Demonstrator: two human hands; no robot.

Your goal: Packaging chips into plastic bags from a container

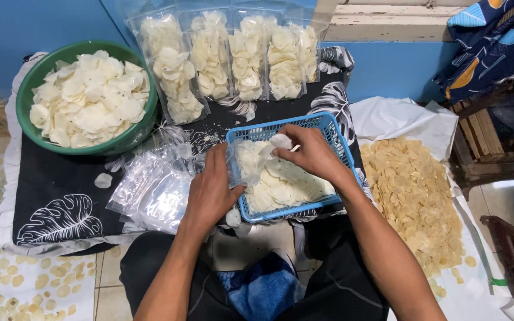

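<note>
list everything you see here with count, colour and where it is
green bowl: one, full of white chips, top left
filled bags: five, clear with white chips, back row
empty bags: a pile, clear, left of the basket
blue basket: one, holds white chips, centre
open bag: one, clear, over the basket
loose chip: one, white, on the dark cloth
dark cloth: one, leaf print, under everything
tan chips: a heap, on white sheet, right
left hand: holds the open bag
right hand: puts a white chip in
</note>
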